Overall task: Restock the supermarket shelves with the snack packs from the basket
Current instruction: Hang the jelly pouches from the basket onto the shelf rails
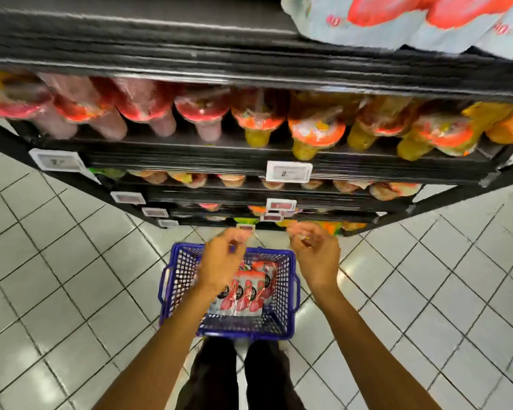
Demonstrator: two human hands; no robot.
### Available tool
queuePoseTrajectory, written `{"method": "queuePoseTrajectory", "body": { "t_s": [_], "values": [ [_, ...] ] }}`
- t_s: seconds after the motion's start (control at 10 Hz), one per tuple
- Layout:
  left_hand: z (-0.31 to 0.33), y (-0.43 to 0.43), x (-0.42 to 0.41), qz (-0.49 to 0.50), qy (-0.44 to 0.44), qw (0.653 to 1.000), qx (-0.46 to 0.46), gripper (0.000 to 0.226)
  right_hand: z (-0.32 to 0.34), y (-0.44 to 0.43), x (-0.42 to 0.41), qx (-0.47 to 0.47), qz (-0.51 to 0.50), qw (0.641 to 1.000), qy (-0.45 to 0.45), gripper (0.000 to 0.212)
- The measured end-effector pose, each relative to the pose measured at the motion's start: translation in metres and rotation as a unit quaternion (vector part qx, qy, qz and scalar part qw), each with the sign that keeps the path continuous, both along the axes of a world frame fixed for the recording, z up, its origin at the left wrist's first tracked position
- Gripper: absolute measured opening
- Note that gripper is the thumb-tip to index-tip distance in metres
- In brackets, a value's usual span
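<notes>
Scene: a person stands over a blue basket (282, 297) on a tiled floor, facing black shelves (249, 170).
Snack packs: strawberry-printed snack packs (243, 291) lie bunched in the basket middle, long axis running roughly 6 to 12 o'clock.
Left hand: the left hand (219, 261) hovers over the basket's 10 o'clock corner, fingers loosely curled, holding nothing; the packs lie just toward 5 o'clock from it.
Right hand: the right hand (316, 250) hangs past the rim at 1 o'clock, fingers half curled, empty as far as blur allows.
Nearer hand: the left, by my judgement.
Writing: one price tag (288, 172) shows a "2"; the rest is unreadable.
</notes>
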State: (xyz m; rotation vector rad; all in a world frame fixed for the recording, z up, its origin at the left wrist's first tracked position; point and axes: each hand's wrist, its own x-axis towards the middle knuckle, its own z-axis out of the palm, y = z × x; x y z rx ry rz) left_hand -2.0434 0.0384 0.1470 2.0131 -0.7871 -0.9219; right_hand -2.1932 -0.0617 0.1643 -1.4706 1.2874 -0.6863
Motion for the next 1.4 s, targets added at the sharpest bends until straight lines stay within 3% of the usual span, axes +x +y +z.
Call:
{"method": "queuePoseTrajectory", "body": {
  "t_s": [0.2,0.3,0.4,0.5,0.7,0.8,0.9,1.0,1.1,1.2,1.3,1.4],
  "values": [
    [-0.178,0.076,0.000,0.019,0.040,0.985,0.169,0.022,-0.163,0.044,-0.012,0.121,0.102,0.980,0.125,0.030],
    [-0.268,0.104,0.000,0.027,0.054,0.976,0.207,0.028,-0.257,0.064,-0.019,0.171,0.104,0.970,0.138,0.030],
    [-0.355,0.125,0.006,-0.008,0.055,0.962,0.266,0.042,-0.366,0.083,-0.024,0.199,0.183,0.919,0.287,0.015],
    [-0.442,0.140,0.010,0.007,0.068,0.950,0.305,0.042,-0.450,0.092,-0.016,0.234,0.147,0.919,0.283,0.018],
    [-0.568,0.154,0.015,0.060,0.039,0.938,0.339,0.073,-0.578,0.112,0.001,0.288,0.213,0.856,0.373,0.024],
    [-0.602,0.158,0.015,0.109,0.066,0.925,0.359,0.064,-0.607,0.125,0.009,0.355,0.213,0.832,0.370,0.009],
    [-0.605,0.157,0.009,0.143,0.066,0.917,0.367,0.053,-0.612,0.129,0.007,0.381,0.173,0.847,0.328,0.016],
    [-0.591,0.159,0.007,0.115,0.076,0.923,0.360,0.031,-0.596,0.133,0.005,0.438,0.100,0.862,0.236,0.023],
    [-0.565,0.157,0.003,0.171,0.170,0.942,0.235,0.012,-0.567,0.137,0.008,0.466,0.044,0.869,0.160,0.014],
    [-0.521,0.141,-0.010,0.144,0.204,0.958,0.138,0.028,-0.528,0.139,0.016,0.491,-0.035,0.868,0.069,0.019],
    [-0.476,0.128,-0.006,0.185,0.241,0.946,0.113,0.021,-0.478,0.138,0.021,0.496,-0.063,0.866,0.017,0.035],
    [-0.422,0.116,0.001,0.205,0.401,0.887,0.104,0.045,-0.426,0.131,0.024,0.507,-0.095,0.856,-0.028,0.041]
  ]
}}
